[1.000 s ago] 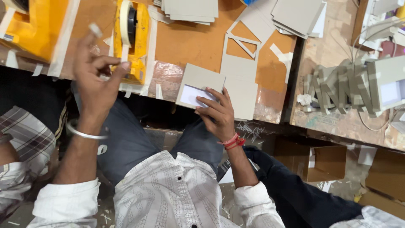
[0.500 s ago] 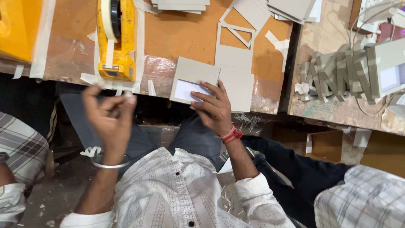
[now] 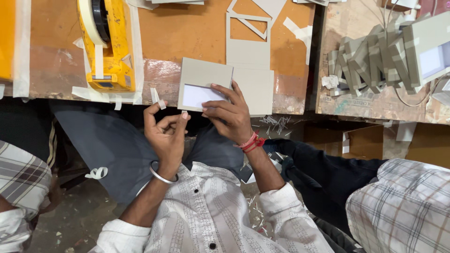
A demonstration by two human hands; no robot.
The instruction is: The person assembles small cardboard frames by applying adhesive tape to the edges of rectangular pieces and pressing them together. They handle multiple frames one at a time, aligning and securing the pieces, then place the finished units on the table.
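My right hand [image 3: 229, 115], with a red thread at the wrist, holds a grey card [image 3: 202, 77] with a white panel at the table's near edge, fingers spread over its lower right corner. My left hand [image 3: 166, 133], wearing a metal bangle, is curled just left of the card. A small strip of pale tape [image 3: 161, 104] sticks to its raised fingertip. A yellow tape dispenser [image 3: 107, 47] stands on the table to the left, with tape hanging from its front.
Flat grey card pieces and cut frames [image 3: 248, 51] lie on the orange-brown table [image 3: 187, 28]. Several folded grey pieces [image 3: 375, 56] are stacked on a second table at right. Other people's checked sleeves show at left [image 3: 21, 178] and right [image 3: 398, 206]. Cardboard boxes [image 3: 370, 138] sit below.
My left hand has come down from beside the tape dispenser and moved right, close to the card, with a strip of tape on a finger. My right hand stays on the card.
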